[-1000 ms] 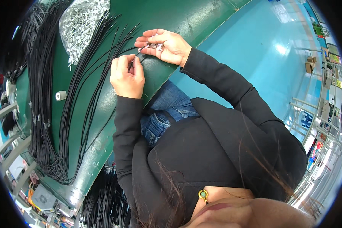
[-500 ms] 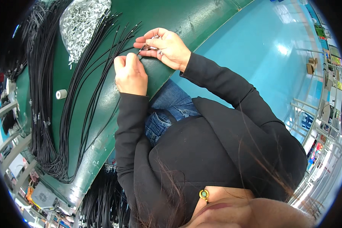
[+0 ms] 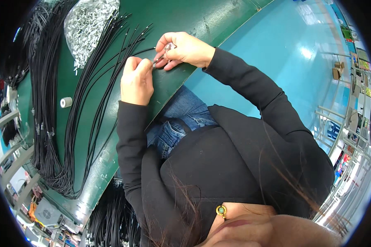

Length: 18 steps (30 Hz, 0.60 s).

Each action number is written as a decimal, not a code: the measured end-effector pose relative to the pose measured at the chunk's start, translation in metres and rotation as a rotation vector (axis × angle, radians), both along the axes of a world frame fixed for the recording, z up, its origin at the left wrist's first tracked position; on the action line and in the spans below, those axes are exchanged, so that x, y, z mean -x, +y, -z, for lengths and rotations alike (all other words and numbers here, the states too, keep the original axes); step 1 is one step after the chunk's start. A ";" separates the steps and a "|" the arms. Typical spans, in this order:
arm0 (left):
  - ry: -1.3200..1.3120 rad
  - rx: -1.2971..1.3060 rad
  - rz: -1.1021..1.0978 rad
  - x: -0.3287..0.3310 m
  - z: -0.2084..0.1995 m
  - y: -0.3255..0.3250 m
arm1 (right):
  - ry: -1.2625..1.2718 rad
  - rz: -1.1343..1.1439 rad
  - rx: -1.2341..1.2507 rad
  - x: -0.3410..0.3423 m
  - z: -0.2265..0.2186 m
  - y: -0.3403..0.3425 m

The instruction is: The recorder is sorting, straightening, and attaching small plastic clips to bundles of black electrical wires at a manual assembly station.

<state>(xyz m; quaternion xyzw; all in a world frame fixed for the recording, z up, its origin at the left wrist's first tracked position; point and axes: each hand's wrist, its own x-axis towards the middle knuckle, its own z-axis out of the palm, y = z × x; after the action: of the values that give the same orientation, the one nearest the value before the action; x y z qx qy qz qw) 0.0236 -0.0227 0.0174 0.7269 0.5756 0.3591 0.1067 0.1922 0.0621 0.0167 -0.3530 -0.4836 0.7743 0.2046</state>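
Note:
My left hand [image 3: 138, 82] is closed in a pinch near the table's edge, with a thin black cable [image 3: 158, 59] end and a small silver piece [image 3: 154, 64] at its fingertips. Facing it, my right hand [image 3: 187, 50] is curled around several small shiny metal sleeves [image 3: 169, 47], its fingertips meeting those of the left. Which fingers grip the cable end is partly hidden. Beside my left hand, a bundle of black cables [image 3: 84, 88] lies along the green table [image 3: 193, 20]. Behind them is a clear plastic bag [image 3: 88, 31] full of small silver sleeves.
A thicker bunch of black cables [image 3: 43, 90] lies farther left. Next to the nearer bundle stands a small white roll [image 3: 66, 102]. More black cables [image 3: 113, 212] hang below the table's near edge. Blue floor [image 3: 272, 61] stretches away on the right.
My left hand has shifted slightly left, and my right hand has moved a little right. The right fingers have curled in from a more open cupped pose, and the fingertips now meet.

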 end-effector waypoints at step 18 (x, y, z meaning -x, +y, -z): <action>0.058 0.070 0.015 0.004 -0.003 -0.002 | -0.073 -0.161 -0.069 -0.004 -0.001 0.012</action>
<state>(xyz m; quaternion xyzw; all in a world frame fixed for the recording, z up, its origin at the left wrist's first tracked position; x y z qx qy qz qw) 0.0198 -0.0251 0.0205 0.7371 0.5852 0.3168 0.1182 0.1960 0.0740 0.0180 -0.3338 -0.5439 0.7578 0.1358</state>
